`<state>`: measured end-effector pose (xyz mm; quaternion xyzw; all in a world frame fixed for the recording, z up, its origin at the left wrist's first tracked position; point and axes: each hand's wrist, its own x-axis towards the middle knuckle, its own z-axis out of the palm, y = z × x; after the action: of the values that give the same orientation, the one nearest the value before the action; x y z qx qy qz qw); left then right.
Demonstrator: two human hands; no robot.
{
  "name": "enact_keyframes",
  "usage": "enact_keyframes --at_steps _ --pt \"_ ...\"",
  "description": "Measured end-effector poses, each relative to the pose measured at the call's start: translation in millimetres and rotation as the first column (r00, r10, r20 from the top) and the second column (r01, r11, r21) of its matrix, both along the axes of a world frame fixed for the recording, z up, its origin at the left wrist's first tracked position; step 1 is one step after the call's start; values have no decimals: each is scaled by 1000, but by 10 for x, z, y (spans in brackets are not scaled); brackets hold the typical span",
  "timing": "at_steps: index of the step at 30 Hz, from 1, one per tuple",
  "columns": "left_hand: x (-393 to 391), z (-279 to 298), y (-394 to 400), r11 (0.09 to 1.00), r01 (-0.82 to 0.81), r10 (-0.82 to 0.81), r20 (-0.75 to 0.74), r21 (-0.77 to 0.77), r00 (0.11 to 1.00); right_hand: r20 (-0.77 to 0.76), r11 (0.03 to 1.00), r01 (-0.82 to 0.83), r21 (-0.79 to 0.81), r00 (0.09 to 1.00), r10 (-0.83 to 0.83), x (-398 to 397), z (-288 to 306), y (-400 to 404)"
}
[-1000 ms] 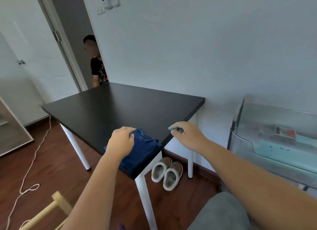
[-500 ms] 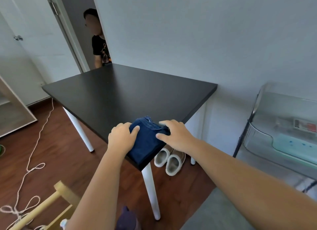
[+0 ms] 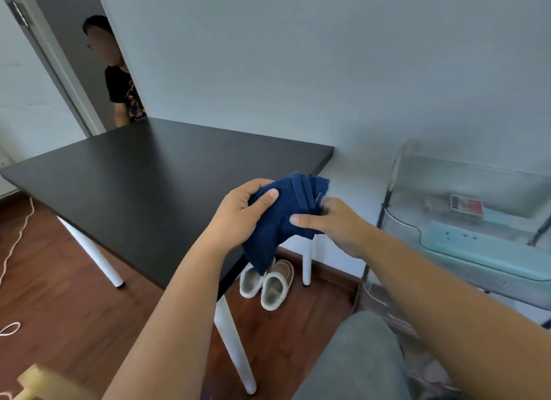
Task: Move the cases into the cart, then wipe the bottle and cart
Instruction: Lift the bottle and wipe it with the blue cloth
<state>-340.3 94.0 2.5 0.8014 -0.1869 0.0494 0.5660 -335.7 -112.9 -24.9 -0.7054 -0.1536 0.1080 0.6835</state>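
Observation:
A folded dark blue cloth (image 3: pixel 278 220) is lifted off the black table (image 3: pixel 143 173), held in the air over its near right corner. My left hand (image 3: pixel 238 211) grips its left side, thumb on top. My right hand (image 3: pixel 334 223) pinches its right edge. To the right stands a translucent cart (image 3: pixel 396 220); its top tray holds a pale turquoise case (image 3: pixel 489 250) and a small red-and-white item (image 3: pixel 466 204). No bottle is visible.
A pair of grey slippers (image 3: pixel 267 282) lies on the wood floor under the table by a white leg. Another person (image 3: pixel 119 80) stands in the doorway at the back left. A white cord (image 3: pixel 12 244) trails on the floor at left. My grey-trousered knee (image 3: pixel 357 358) is at the bottom.
Both hands closed on the blue cloth and raised it off the table corner, shifting it right. The view has turned slightly toward the cart.

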Motion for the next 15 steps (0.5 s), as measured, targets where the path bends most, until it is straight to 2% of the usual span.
enact_keyframes --at_steps 3,8,11,15 --pt "99 5 -363 989 99 -103 -35 -110 994 -39 982 181 53 983 -180 -129 48 -378" --pt "263 -29 -1157 966 220 -227 -42 -138 973 -108 908 413 73 908 -405 -447 124 -1106" --pt "308 -53 -1679 948 293 -302 -53 -127 952 -133 831 554 55 829 -544 -636 159 -1530" --pt "362 -84 -2305 932 351 -354 -21 -84 935 -82 708 705 22 707 -702 -798 243 -2072"
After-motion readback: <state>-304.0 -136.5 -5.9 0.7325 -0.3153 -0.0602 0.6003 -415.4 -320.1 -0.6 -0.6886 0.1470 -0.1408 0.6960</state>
